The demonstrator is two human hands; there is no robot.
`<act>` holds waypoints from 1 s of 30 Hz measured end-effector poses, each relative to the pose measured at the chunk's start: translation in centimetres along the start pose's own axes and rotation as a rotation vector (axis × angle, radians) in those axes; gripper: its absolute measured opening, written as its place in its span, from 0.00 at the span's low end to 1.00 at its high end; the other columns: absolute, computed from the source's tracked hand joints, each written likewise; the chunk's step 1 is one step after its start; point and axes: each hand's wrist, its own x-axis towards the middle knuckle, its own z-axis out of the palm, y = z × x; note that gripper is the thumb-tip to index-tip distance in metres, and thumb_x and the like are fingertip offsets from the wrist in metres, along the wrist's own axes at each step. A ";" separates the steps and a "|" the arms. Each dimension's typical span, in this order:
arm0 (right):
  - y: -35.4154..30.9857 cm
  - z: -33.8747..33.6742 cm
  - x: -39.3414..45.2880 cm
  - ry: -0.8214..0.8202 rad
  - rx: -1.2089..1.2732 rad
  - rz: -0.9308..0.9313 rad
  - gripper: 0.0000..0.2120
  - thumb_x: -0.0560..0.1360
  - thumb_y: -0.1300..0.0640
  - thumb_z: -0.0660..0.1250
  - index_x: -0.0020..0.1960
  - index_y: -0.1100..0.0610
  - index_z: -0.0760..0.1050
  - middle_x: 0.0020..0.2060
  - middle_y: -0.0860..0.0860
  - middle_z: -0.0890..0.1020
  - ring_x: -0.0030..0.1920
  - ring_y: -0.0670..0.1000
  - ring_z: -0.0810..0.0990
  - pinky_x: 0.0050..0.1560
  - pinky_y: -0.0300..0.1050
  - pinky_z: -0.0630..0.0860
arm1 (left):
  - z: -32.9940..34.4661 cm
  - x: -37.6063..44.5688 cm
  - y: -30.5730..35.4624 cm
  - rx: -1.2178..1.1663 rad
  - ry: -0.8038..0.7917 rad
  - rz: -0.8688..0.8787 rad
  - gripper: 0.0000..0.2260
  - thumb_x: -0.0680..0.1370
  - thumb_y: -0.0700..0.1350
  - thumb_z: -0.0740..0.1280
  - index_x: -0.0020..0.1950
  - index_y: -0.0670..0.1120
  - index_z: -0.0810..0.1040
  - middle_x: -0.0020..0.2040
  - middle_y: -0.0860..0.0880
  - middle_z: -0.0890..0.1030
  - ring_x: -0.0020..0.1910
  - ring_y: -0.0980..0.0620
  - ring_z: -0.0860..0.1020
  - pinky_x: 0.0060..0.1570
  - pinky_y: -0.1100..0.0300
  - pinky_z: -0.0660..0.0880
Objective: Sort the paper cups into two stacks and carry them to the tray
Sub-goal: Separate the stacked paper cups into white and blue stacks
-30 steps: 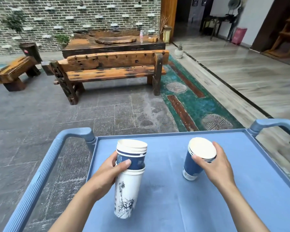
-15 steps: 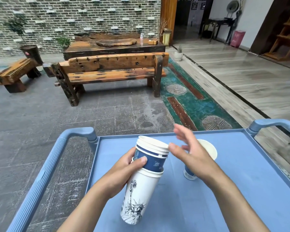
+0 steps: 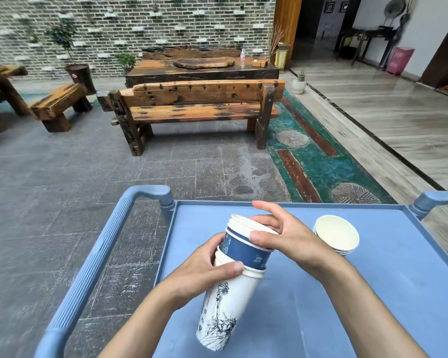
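Paper, smooth and slightly glossy, makes up the nested stack (image 3: 237,277) held tilted in the lower centre of the frame: a tall white cup (image 3: 221,313) printed with a dark line drawing of a statue forms the base, a navy blue cup (image 3: 246,251) with faint pale motifs sits inside it, and several rolled white rims (image 3: 239,222) show at the top. The left hand (image 3: 204,272) wraps around the stack where white meets blue, thumb pressed across the front, fingers curled behind. The right hand (image 3: 282,235) comes over the top, thumb on the blue cup's rim and fingers partly curled on the uppermost rims, the index finger lifted free.

Right of centre, a second short stack (image 3: 336,235) of cups stands on the tray, its round cream interior open to the camera, apart from both hands.

Both stacks are over a flat, matte blue plastic tray (image 3: 386,293) with a low raised lip and ribbed, rounded handles (image 3: 93,267) at its sides.

Beyond, in the upper half, lie grey stone pavers (image 3: 62,182), a weathered wooden bench (image 3: 199,107), and a rough grey brick wall (image 3: 140,27).
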 end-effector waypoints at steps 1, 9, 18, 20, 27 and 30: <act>0.1 0.3 0.2 0.004 0.007 -0.003 0.39 0.61 0.50 0.76 0.70 0.44 0.66 0.62 0.49 0.78 0.58 0.42 0.79 0.56 0.39 0.75 | -0.1 -0.2 -0.2 -0.001 0.024 0.007 0.35 0.67 0.52 0.77 0.71 0.47 0.69 0.64 0.45 0.81 0.64 0.45 0.78 0.59 0.55 0.76; 0.2 2.0 1.7 0.033 0.019 -0.092 0.38 0.61 0.51 0.77 0.69 0.45 0.68 0.62 0.49 0.79 0.59 0.45 0.80 0.57 0.43 0.76 | -2.2 -1.3 -1.2 0.081 0.133 0.030 0.30 0.68 0.45 0.77 0.69 0.48 0.72 0.62 0.47 0.82 0.60 0.48 0.81 0.57 0.55 0.77; -0.6 0.1 2.5 0.321 0.159 -0.169 0.32 0.62 0.52 0.74 0.65 0.48 0.70 0.60 0.53 0.79 0.61 0.51 0.78 0.63 0.48 0.73 | -4.2 -3.8 -4.3 0.178 0.300 0.007 0.41 0.62 0.50 0.80 0.72 0.51 0.66 0.66 0.49 0.78 0.59 0.61 0.79 0.53 0.70 0.72; -0.1 2.0 2.2 0.181 0.071 -0.129 0.33 0.61 0.52 0.75 0.65 0.46 0.69 0.60 0.52 0.78 0.60 0.47 0.79 0.59 0.43 0.75 | -3.6 -3.4 -3.9 0.190 0.253 0.010 0.45 0.63 0.47 0.80 0.75 0.56 0.61 0.66 0.51 0.76 0.58 0.62 0.80 0.51 0.70 0.74; 1.0 4.6 1.4 0.000 -0.132 -0.023 0.41 0.59 0.49 0.77 0.69 0.44 0.66 0.63 0.48 0.75 0.63 0.46 0.76 0.64 0.52 0.72 | -2.2 -2.3 -2.6 0.182 0.180 0.101 0.43 0.67 0.44 0.79 0.73 0.64 0.60 0.68 0.52 0.76 0.64 0.56 0.77 0.58 0.62 0.75; 1.3 4.1 1.1 -0.021 -0.098 -0.026 0.41 0.60 0.52 0.78 0.70 0.45 0.66 0.63 0.48 0.77 0.62 0.46 0.77 0.63 0.52 0.74 | -2.3 -2.1 -2.8 0.171 0.180 0.105 0.43 0.66 0.43 0.80 0.75 0.58 0.61 0.67 0.46 0.76 0.63 0.52 0.78 0.60 0.56 0.76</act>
